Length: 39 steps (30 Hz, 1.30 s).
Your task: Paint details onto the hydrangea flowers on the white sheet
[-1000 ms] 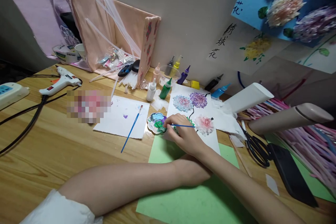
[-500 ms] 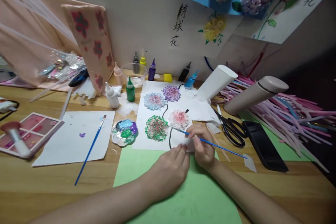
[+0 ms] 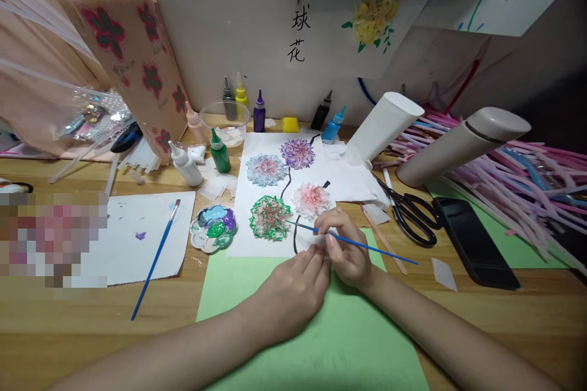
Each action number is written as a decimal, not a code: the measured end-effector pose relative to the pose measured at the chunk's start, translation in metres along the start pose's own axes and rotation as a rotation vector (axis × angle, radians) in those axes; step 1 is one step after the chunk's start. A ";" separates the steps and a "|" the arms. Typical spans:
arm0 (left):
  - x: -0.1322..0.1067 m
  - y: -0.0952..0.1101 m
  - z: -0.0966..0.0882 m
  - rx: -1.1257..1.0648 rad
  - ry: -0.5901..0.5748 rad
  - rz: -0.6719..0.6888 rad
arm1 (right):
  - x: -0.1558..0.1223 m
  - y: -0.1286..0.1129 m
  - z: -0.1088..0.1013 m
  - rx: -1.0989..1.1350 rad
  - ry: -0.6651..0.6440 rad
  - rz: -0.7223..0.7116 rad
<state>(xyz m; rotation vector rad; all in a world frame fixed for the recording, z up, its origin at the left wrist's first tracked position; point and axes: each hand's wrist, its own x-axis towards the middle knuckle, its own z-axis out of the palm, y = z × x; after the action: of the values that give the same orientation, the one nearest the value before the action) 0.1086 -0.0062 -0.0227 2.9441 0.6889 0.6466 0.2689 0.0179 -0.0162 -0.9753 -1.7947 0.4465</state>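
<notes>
Brush (image 3: 373,248) clamped in right hand's (image 3: 348,250) fingers, right of green flower (image 3: 270,218)—long axis sideways, tip toward flower's edge, contact unclear. Left hand (image 3: 293,287) on flower's near side—fingers together, grip hidden.

I see a grey wall (image 3: 220,36) rising behind a wooden table (image 3: 114,348) with visible grain. On my feed, a pale sheet (image 3: 330,30) hangs there, bearing 3 black characters (image 3: 301,18); the light dims toward the right edge.

Craft desk (image 3: 92,321), seemingly; paint bottles (image 3: 221,156), palette (image 3: 197,237)
</notes>
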 end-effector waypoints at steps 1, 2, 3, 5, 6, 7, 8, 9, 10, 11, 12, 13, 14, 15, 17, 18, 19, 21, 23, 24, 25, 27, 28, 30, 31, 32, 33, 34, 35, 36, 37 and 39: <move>0.000 0.000 0.000 -0.003 -0.003 0.001 | 0.000 0.000 0.000 -0.001 0.000 0.003; 0.001 0.000 -0.001 -0.006 -0.006 0.000 | 0.000 -0.001 0.001 0.000 -0.001 0.009; 0.001 0.000 -0.001 -0.007 -0.010 -0.001 | 0.000 -0.001 0.001 0.006 -0.003 0.018; 0.001 0.000 -0.002 -0.007 -0.019 -0.003 | -0.001 -0.001 0.002 0.031 -0.003 0.045; 0.001 0.000 -0.002 -0.007 -0.023 -0.002 | -0.002 0.000 0.002 0.051 -0.001 0.061; 0.001 0.000 -0.002 -0.005 -0.028 -0.002 | -0.002 0.001 0.002 0.076 0.005 0.077; 0.000 0.000 -0.002 -0.003 -0.038 -0.002 | -0.003 0.003 0.003 0.100 0.013 0.094; -0.001 0.000 -0.002 0.001 -0.048 0.000 | -0.003 0.004 0.003 0.123 0.023 0.112; -0.001 0.000 -0.001 0.004 -0.056 0.001 | -0.003 0.006 0.003 0.141 0.033 0.132; -0.002 0.000 -0.001 0.008 -0.057 0.004 | -0.002 0.007 0.003 0.156 0.040 0.151; -0.002 0.000 0.000 0.012 -0.055 0.005 | -0.002 0.008 0.003 0.167 0.048 0.167; -0.003 0.000 0.000 0.015 -0.050 0.006 | -0.002 0.009 0.003 0.177 0.054 0.178; -0.003 0.000 0.000 0.016 -0.044 0.008 | -0.001 0.009 0.003 0.185 0.055 0.183; -0.003 0.000 0.000 0.015 -0.041 0.009 | -0.001 0.009 0.003 0.189 0.052 0.182; -0.002 0.000 0.000 0.005 -0.051 0.009 | -0.001 0.008 0.003 0.180 0.030 0.168; -0.002 0.000 -0.001 -0.002 -0.058 0.007 | 0.000 0.007 0.003 0.168 0.015 0.156; -0.001 0.000 -0.002 -0.008 -0.064 0.006 | 0.000 0.006 0.003 0.153 -0.001 0.141; -0.001 0.000 -0.003 -0.014 -0.067 0.003 | 0.000 0.004 0.002 0.125 -0.024 0.112; 0.000 0.000 -0.004 -0.017 -0.064 0.000 | 0.000 0.003 0.002 0.108 -0.028 0.096; 0.000 0.000 -0.004 -0.018 -0.064 -0.001 | 0.000 0.003 0.002 0.101 -0.019 0.092; 0.000 0.000 -0.004 -0.018 -0.066 -0.001 | -0.001 0.003 0.002 0.097 -0.004 0.088; 0.000 0.000 -0.003 -0.013 -0.067 0.001 | -0.001 0.004 0.001 0.093 0.028 0.077; 0.000 0.000 -0.003 -0.008 -0.067 0.004 | -0.001 0.004 0.001 0.093 0.035 0.072; 0.000 0.000 -0.003 -0.002 -0.065 0.010 | -0.001 0.004 0.001 0.091 0.021 0.076; 0.000 0.000 -0.003 -0.001 -0.064 0.009 | -0.001 0.004 0.001 0.088 0.005 0.085; 0.000 0.000 -0.003 -0.002 -0.063 0.008 | 0.000 0.004 0.001 0.082 -0.014 0.094; 0.000 0.000 -0.004 -0.005 -0.062 0.006 | 0.000 0.003 0.001 0.073 -0.032 0.104; 0.000 0.000 -0.004 -0.008 -0.060 0.004 | 0.001 0.003 0.001 0.063 -0.046 0.110; 0.000 0.000 -0.004 -0.012 -0.061 0.001 | 0.001 0.003 0.002 0.054 -0.055 0.112; 0.000 0.000 -0.005 -0.015 -0.058 -0.001 | 0.002 0.002 0.002 0.050 -0.060 0.111; 0.001 0.000 -0.005 -0.016 -0.056 -0.001 | 0.002 0.002 0.002 0.050 -0.060 0.108; 0.000 0.000 -0.005 -0.013 -0.053 0.002 | 0.002 0.002 0.002 0.060 -0.049 0.108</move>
<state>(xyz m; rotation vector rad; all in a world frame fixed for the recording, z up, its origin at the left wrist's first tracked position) 0.1073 -0.0065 -0.0183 2.9386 0.6738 0.5686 0.2680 0.0211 -0.0174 -1.0308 -1.7674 0.5924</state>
